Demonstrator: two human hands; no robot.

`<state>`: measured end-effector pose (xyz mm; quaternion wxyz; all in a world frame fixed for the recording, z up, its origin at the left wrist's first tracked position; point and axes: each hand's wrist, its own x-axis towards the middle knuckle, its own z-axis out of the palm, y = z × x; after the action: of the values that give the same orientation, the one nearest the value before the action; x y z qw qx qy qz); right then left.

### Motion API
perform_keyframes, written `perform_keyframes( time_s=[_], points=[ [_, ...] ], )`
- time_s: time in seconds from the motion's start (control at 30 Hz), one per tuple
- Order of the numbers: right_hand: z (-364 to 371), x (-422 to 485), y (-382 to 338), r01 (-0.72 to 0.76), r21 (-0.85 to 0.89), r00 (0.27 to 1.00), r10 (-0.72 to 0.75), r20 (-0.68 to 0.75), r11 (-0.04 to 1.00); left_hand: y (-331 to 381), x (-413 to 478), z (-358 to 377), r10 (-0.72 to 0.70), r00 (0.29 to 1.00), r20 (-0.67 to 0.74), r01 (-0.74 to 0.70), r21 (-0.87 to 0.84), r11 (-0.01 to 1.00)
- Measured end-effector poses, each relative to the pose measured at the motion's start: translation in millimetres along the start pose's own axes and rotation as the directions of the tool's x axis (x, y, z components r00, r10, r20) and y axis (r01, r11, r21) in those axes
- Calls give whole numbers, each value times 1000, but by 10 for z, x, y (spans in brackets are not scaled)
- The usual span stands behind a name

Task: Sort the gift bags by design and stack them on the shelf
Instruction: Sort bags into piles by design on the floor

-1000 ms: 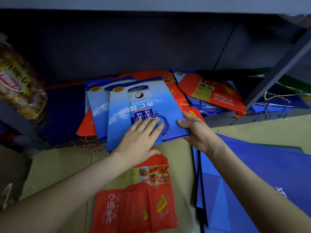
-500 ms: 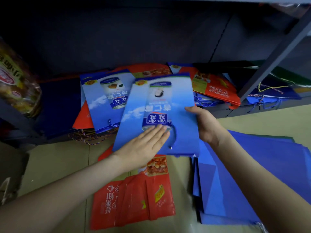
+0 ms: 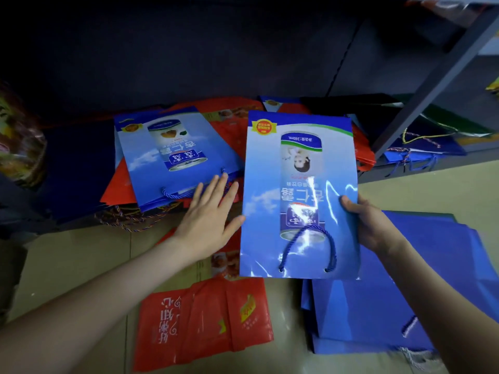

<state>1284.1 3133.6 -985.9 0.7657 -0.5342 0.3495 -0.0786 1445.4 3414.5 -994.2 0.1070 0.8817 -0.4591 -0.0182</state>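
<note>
Lifted off the shelf pile: blue gift bag (image 3: 299, 195), right hand (image 3: 368, 225) gripping its edge; left hand (image 3: 209, 220) spread flat, empty.

I saw glossy laminated paper on the bag (image 3: 298, 195), glare streaking it; its handle (image 3: 307, 247) was twisted cord; the floor (image 3: 78, 263) looked like matt cardboard, perhaps.

I see the low shelf opening blocked across its front by the blue can-print bag (image 3: 172, 155) and red bags (image 3: 232, 114) heaped there. The slanted shelf post (image 3: 432, 85) fences the right side. Bare tan floor (image 3: 73, 265) lies open at left (the red bag on the floor (image 3: 205, 322) and the plain blue stack (image 3: 378, 314) crowd the rest).
</note>
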Motion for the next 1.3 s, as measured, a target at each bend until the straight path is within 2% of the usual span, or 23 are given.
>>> perform_keyframes(
  time_s=[0.13, 0.3, 0.37, 0.5, 0.63, 0.7, 0.77, 0.83, 0.87, 0.9, 0.93, 1.0, 1.07, 1.13, 1.2, 1.3],
  points=[
    [-578, -329, 147, -32, -16, 996, 30, -85, 999, 153, -66, 279, 142, 990, -4, -142, 24, 990],
    [-1193, -671, 479, -102, -70, 977, 86, -195, 992, 370, -95, 607, 111, 994, -20, -108, 129, 986],
    [-1291, -740, 576, -120, -52, 974, 107, -200, 991, 466, -59, 644, 168, 985, -33, -163, 136, 977],
    [-1260, -783, 743, -126, -27, 978, 120, -169, 992, 645, -112, 813, 374, 927, 11, -372, 144, 917],
    [-1207, -795, 870, -117, -2, 975, 115, -190, 993, 763, -220, 1006, 429, 896, 114, -439, 88, 894],
    [-1210, -800, 871, -87, 21, 980, 89, -178, 996, 877, -229, 1035, 380, 914, 141, -378, -40, 925],
    [-1200, -818, 842, -53, 70, 987, 63, -150, 996, 1038, -234, 1055, 236, 946, 222, -153, -337, 929],
    [-1174, -836, 820, -36, 122, 991, 52, -127, 992, 1196, -212, 1083, 168, 932, 320, 78, -632, 771],
    [-1167, -842, 816, -33, 135, 991, 50, -123, 990, 1268, -193, 1095, 161, 941, 299, 102, -701, 706],
    [-1165, -847, 814, -24, 129, 992, 40, -122, 991, 1315, -180, 1124, 164, 946, 278, 95, -725, 682],
    [-1181, -853, 817, -8, 98, 992, 20, -127, 995, 1351, -178, 1120, 176, 941, 289, 96, -726, 681],
    [-1255, -873, 861, 26, -60, 983, -37, -181, 998, 1398, -191, 1102, 217, 900, 378, 98, -661, 744],
    [-1330, -924, 963, 12, -266, 958, -87, -273, 964, 1504, -229, 1071, 276, 836, 474, 58, -576, 815],
    [-1371, -989, 1106, -5, -409, 942, -133, -308, 912, 1628, -248, 1095, 325, 770, 549, 24, -534, 845],
    [-1407, -1019, 1239, -48, -579, 945, -150, -290, 814, 1708, -230, 1197, 315, 735, 600, 39, -502, 864],
    [-1394, -979, 1342, -141, -771, 967, -79, -240, 622, 1631, -221, 1393, 273, 701, 659, 72, -447, 892]
  ],
)
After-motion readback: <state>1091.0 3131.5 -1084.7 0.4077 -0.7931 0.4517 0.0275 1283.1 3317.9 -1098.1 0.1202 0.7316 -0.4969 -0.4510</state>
